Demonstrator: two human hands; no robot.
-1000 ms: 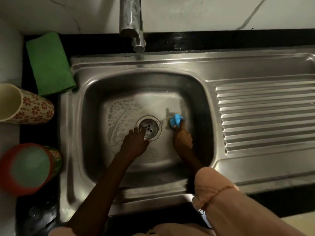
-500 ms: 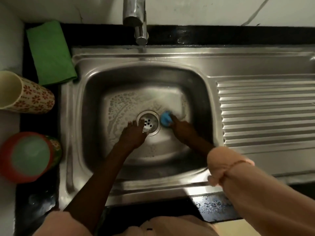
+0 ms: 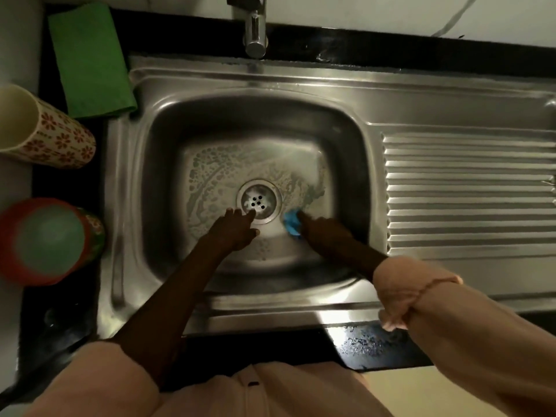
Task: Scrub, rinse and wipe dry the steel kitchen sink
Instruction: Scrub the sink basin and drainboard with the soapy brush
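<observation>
The steel sink fills the middle of the view, its basin floor streaked with soapy foam around the round drain. My right hand is shut on a small blue scrubber, pressed to the basin floor just right of the drain. My left hand rests flat on the basin floor, fingers spread, fingertips touching the drain's near-left rim. It holds nothing.
The steel tap hangs over the basin's back edge. A ridged drainboard lies to the right. On the black counter at left are a folded green cloth, a flower-patterned cup on its side and a red-and-green container.
My right hand has slid the blue scrubber from right of the drain toward its near-right rim, leaving a wiped streak in the foam. My left hand stays by the drain.
</observation>
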